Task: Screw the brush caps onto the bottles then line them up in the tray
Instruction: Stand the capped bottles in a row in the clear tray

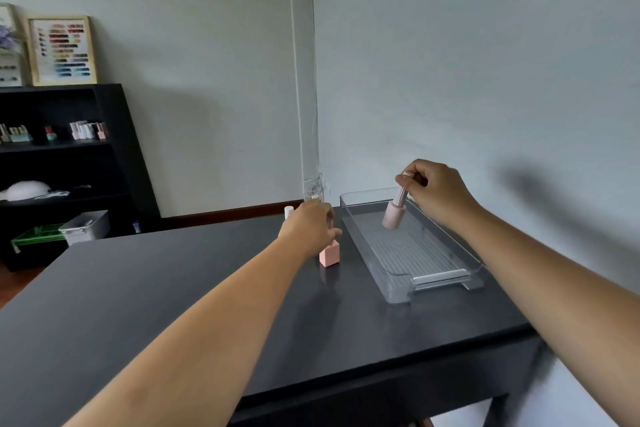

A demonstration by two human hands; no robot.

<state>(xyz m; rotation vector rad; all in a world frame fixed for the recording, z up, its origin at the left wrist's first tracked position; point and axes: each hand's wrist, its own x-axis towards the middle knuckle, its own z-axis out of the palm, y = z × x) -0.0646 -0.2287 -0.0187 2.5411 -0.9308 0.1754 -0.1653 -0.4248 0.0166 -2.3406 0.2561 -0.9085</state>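
Note:
A clear plastic tray (446,272) lies lengthwise on the right of the black table. My right hand (433,191) pinches the cap of a capped pale pink round bottle (393,217) and holds it tilted over the tray's far end. My left hand (308,227) reaches over a pink square bottle (329,253) standing on the table left of the tray; its fingers cover the bottle's top, and whether they grip it is unclear. A white cap or bottle top (289,211) shows just behind the left hand.
The black table (173,288) ends close to the wall on the right. A black shelf unit (69,149) with small bottles stands at the far left, with a grey bin (86,227) and a green crate (38,236) beneath it. Thin cords (313,184) hang in the corner.

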